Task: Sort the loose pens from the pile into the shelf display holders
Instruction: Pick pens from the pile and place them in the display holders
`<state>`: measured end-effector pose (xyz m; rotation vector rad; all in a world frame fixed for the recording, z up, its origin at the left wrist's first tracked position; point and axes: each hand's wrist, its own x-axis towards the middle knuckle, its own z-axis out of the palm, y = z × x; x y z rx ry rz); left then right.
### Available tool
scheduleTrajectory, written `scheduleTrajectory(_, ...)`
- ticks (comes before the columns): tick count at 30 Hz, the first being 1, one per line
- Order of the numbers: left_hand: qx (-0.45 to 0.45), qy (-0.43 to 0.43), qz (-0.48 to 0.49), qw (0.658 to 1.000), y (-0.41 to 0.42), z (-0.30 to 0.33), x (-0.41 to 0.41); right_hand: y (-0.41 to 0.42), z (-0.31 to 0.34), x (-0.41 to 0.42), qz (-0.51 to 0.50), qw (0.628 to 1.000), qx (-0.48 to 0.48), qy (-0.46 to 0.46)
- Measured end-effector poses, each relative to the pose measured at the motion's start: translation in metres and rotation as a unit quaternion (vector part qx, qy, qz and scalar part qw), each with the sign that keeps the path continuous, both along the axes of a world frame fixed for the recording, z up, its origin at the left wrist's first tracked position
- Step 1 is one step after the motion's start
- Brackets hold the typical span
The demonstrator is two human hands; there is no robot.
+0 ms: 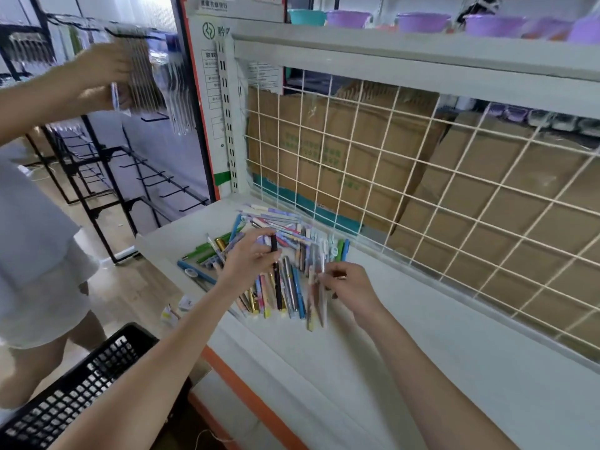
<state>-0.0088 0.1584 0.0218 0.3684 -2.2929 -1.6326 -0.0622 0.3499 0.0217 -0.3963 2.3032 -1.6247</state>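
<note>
Shelving fills most of the frame: a pale grey shelf (422, 368) runs from the centre down to the lower right, backed by a cream wire grid (422, 164) with flattened cardboard boxes (341, 151) stacked behind it. Up top right, another shelf carries a row of purple tubs (422, 22) and one teal one.

Over on the left of the frame a second person in pale clothes (35, 254) is reaching up, their hand (100, 73) on a bunch of hanging packaged pens (143, 76) at a black hook rack (107, 177). It's motion-blurred, so I can't make out much more. A black plastic crate (74, 388) sits in the lower left corner.

Now the actual job. The pile of loose pens (276, 254) lies on the grey shelf just left of centre, a messy fan of blue, green, pastel and metallic ones, right up against the base of the grid.

The left hand (250, 258) hovers over the middle of the pile, fingers curled, pinching a black pen (275, 251) that stands nearly upright between thumb and fingertips. The right hand (352, 287) is at the right edge of the pile, fingers curled, pinching the top of a thin pale pen (321, 287) that still lies with the others. There's also something small and dark at its fingertips that I can't identify.
</note>
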Motion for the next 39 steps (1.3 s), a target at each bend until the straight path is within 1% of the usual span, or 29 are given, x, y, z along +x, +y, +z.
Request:
scheduleTrajectory(4,0.077,0.041,-0.050,0.995,0.047,0.013,0.000,0.046,0.006,0.009,-0.026,0.999,-0.027,0.036)
scheduleTrajectory(7,0.125,0.061,-0.115,0.984,0.096,0.020,-0.004,0.090,0.012,0.018,-0.065,0.995,-0.058,0.052)
scheduleTrajectory(9,0.146,0.064,-0.145,0.977,0.134,0.024,-0.010,0.126,0.017,0.025,-0.103,0.989,-0.080,0.066)
scheduleTrajectory(14,0.189,0.055,-0.205,0.959,0.246,0.033,-0.019,0.234,0.035,0.048,-0.212,0.968,-0.084,0.105)
scheduleTrajectory(21,0.192,0.041,-0.317,0.928,0.385,0.041,-0.006,0.377,0.056,0.081,-0.345,0.915,-0.085,0.193)
scheduleTrajectory(25,0.191,0.032,-0.363,0.912,0.441,0.043,0.005,0.442,0.056,0.087,-0.402,0.892,-0.119,0.169)
scheduleTrajectory(28,0.189,0.022,-0.379,0.906,0.471,0.043,0.006,0.480,0.049,0.083,-0.437,0.875,-0.147,0.149)
scheduleTrajectory(32,0.179,0.015,-0.385,0.905,0.499,0.039,0.004,0.510,0.040,0.073,-0.447,0.871,-0.157,0.130)
scheduleTrajectory(35,0.171,0.013,-0.387,0.906,0.512,0.035,0.003,0.517,0.038,0.067,-0.442,0.873,-0.160,0.133)
scheduleTrajectory(39,0.160,-0.004,-0.392,0.906,0.521,0.023,0.002,0.523,0.031,0.059,-0.447,0.871,-0.136,0.149)
